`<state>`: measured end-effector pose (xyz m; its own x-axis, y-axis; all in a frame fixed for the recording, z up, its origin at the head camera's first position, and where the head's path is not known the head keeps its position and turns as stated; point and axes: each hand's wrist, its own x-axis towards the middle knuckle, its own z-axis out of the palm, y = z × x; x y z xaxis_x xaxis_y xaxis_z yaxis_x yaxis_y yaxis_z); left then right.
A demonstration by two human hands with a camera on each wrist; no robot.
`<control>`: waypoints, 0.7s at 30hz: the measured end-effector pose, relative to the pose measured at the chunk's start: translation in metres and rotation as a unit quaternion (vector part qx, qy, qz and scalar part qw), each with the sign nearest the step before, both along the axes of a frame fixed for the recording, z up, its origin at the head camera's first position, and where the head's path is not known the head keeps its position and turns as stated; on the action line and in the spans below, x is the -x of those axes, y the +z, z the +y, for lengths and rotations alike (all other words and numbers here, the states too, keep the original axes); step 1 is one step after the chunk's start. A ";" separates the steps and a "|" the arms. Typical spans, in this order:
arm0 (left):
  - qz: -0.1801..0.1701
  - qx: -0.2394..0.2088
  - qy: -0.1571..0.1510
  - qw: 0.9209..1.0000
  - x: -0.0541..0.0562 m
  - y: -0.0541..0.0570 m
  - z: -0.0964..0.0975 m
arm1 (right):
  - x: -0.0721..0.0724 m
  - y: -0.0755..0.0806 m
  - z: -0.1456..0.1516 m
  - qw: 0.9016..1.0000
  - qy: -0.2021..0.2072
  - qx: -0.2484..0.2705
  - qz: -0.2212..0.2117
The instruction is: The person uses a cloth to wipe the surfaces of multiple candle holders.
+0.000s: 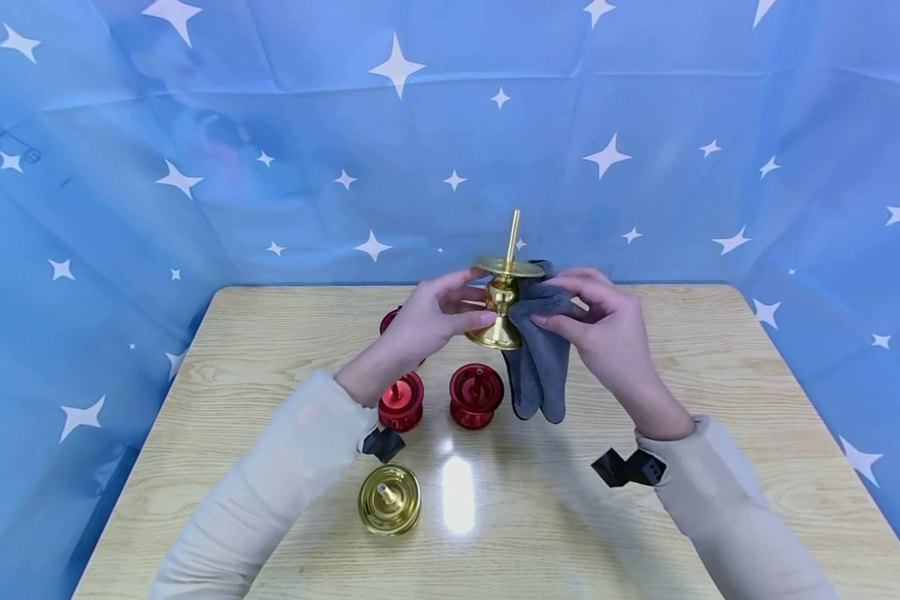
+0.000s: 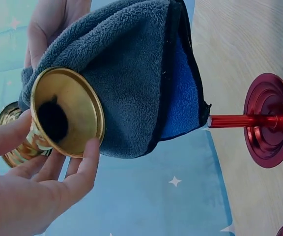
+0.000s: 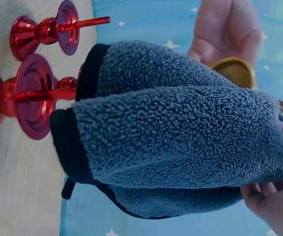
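My left hand [image 1: 437, 315] holds a shiny gold candlestick [image 1: 502, 298] above the far part of the table, spike pointing up and slightly tilted. Its thumb and fingers grip the body and base; the left wrist view looks into the hollow base [image 2: 80, 115]. A dark grey plush cloth [image 1: 542, 358] hangs in folds from my right hand [image 1: 609, 321], which pinches it between thumb and fingers. The cloth lies against the candlestick's right side and hides part of it. In the left wrist view the cloth [image 2: 127, 83] also shows a blue face and a black edge.
On the wooden table [image 1: 645, 533] below stand a red candlestick [image 1: 477, 412], another red candlestick [image 1: 401, 412] to its left, and a third one [image 1: 387, 318] mostly behind my left hand. Nearer stands a second gold candlestick [image 1: 390, 521]. A blue starry curtain [image 1: 450, 125] borders the table.
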<state>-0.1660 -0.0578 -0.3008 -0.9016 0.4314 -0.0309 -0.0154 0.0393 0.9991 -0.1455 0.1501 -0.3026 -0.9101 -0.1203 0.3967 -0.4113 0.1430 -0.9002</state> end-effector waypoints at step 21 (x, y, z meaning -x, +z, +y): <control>-0.115 0.050 0.012 0.992 0.000 -0.003 0.003 | -0.001 -0.009 -0.006 0.981 -0.035 -0.180 0.060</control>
<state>-0.1656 -0.0549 -0.3040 -0.8753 0.3948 -0.2792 -0.2450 0.1359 0.9600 -0.1445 0.1443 -0.3116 -0.8709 -0.2107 0.4440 -0.4881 0.4756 -0.7318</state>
